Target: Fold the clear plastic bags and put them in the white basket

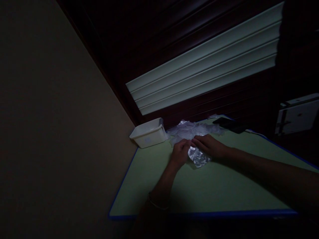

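Both hands meet over the light green table, pinching the top edge of a shiny clear plastic bag (199, 157). My left hand (179, 152) is closed on its left corner, thumb and fingers together. Beside it, my right hand (208, 145) grips the same edge with fingers curled. The bag hangs down toward me, crinkled and catching the light; whether anything lies inside is too dim to tell. Just behind my hands spreads a loose heap of clear plastic bags (194, 129).
A white plastic bin (147, 134) stands at the table's back left, against the wall. A dark flat object (230, 124) with a white cable (255, 133) lies at the back right. Blue edging borders the table (149, 186). Dark panelling with pale slats rises behind.
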Motion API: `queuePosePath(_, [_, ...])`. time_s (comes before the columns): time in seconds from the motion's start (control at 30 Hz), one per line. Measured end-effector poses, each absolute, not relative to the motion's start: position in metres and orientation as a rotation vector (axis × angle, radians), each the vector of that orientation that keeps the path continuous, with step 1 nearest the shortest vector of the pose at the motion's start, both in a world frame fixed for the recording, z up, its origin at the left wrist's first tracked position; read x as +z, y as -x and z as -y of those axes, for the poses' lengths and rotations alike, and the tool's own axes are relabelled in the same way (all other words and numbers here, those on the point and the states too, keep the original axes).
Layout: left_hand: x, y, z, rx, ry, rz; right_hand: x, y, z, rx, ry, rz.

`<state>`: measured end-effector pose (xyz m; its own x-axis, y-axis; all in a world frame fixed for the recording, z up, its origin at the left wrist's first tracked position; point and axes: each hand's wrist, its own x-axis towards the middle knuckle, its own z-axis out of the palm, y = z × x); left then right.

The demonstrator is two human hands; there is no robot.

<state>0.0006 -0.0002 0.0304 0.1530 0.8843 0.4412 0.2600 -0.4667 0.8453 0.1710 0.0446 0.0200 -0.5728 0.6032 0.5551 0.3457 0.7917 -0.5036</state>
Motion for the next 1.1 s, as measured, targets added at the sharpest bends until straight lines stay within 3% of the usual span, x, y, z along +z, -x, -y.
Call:
queuePosePath(0.43, [0.031,0.010,-0.009,1.544,-1.525,-1.076,0.029,-0.179,-0.048,0.551,0.768,1.985])
queuePosePath(0.73, [0.022,0.000,-0.010,1.353,-1.393,-1.096,0.027,-0.177,-0.043,0.597,0.760,1.995])
queuePosePath(1.1, [0.026,0.004,-0.009,1.479,-1.343,-1.172,0.029,-0.180,-0.053,1.205,0.554,1.734])
